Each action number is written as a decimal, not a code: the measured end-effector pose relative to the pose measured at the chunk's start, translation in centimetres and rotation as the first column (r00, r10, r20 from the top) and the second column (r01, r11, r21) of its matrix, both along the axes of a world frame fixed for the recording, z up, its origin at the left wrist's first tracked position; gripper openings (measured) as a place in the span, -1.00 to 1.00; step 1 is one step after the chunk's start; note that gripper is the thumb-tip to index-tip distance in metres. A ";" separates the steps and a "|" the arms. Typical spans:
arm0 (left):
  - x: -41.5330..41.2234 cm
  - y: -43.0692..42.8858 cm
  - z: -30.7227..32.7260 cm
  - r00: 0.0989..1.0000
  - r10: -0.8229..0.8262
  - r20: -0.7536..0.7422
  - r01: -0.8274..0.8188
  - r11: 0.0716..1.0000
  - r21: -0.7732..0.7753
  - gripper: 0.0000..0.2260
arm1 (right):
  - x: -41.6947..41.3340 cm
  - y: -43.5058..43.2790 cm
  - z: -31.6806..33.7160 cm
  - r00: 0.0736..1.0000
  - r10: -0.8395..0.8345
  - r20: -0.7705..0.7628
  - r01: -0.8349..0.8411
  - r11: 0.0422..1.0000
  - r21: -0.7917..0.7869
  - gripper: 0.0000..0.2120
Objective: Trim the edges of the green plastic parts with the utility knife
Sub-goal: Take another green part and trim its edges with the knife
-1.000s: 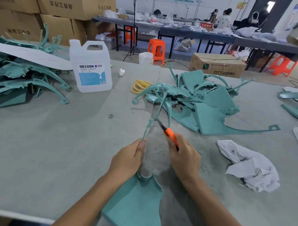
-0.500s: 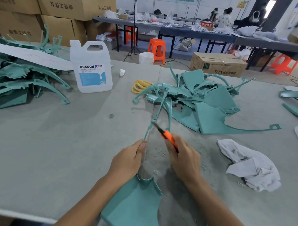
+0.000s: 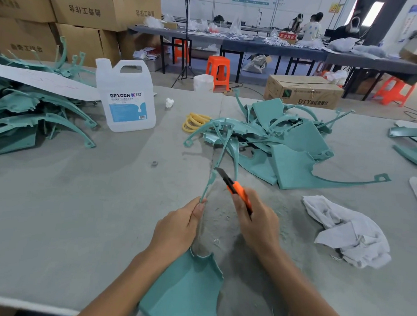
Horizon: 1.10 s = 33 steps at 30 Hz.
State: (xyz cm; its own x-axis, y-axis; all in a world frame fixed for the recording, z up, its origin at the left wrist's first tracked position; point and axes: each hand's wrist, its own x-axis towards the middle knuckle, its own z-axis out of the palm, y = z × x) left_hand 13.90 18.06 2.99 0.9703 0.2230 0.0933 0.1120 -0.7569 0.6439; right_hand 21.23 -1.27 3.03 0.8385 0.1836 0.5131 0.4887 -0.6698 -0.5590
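1. Closest to us, the green part (image 3: 186, 287) we're on lies with its wide flat end at the table (image 3: 71, 212) edge between our wrists. Its skinny arm runs away from us toward the middle pile (image 3: 295, 146)
2. Our left hand (image 3: 176, 227) has its fingers curled round that skinny arm, pinching it partway up to steady it
3. Our right hand (image 3: 257, 221) is wrapped tight round the orange knife (image 3: 238, 190), blade out, tip right at the arm's edge up by the little tab
4. Fine shavings (image 3: 224, 220) are scattered between our hands, so we'd guess we're mid-job on this piece
5. The part is matte teal and thin. The wide end's rim looks wavy and ragged, so we reckon that bit needs trimming too
6. Off to the right sits a crumpled white rag (image 3: 349, 233)
7. Further out there's the middle pile and a left pile (image 3: 27, 118) beside a white jug (image 3: 127, 98). We can't tell which heap is finished, but plenty looks left to do
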 end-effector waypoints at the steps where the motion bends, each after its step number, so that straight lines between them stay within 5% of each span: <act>1: 0.0 0.0 0.0 1.000 -0.001 -0.001 0.001 1.000 0.007 -0.53 | -0.1 0.0 0.0 1.000 0.015 0.006 -0.015 1.000 -0.012 -0.64; 7: 0.0 -0.2 0.1 1.000 -0.004 0.013 0.004 0.999 0.031 -0.48 | 0.0 0.0 0.2 0.999 0.017 0.032 -0.016 1.000 -0.022 -0.59; 13: -0.3 0.1 0.3 1.000 -0.006 0.022 0.007 0.999 -0.052 -0.64 | 0.9 0.5 0.4 0.993 -0.083 -0.086 0.087 0.995 0.051 -0.68; 19: -0.5 -0.1 0.6 1.000 -0.003 0.018 0.005 0.997 -0.073 -0.53 | 0.4 0.4 -0.2 0.999 0.024 0.024 -0.024 0.999 -0.024 -0.68; 24: -0.5 0.1 1.0 0.999 -0.009 0.033 0.015 0.979 -0.205 -0.67 | 1.0 0.8 0.8 0.977 -0.029 -0.210 0.055 0.991 0.120 -0.69; 28: -0.7 -0.8 2.4 0.998 -0.062 0.025 0.066 0.856 -0.512 -0.69 | 0.2 1.6 3.3 0.877 0.317 -0.361 -0.120 0.872 0.474 -0.69; 33: -2.3 -2.2 4.0 0.961 -0.273 -0.037 0.114 0.519 -0.847 -0.67 | 0.1 2.5 5.9 0.608 0.648 -0.459 -0.119 0.646 0.754 -0.68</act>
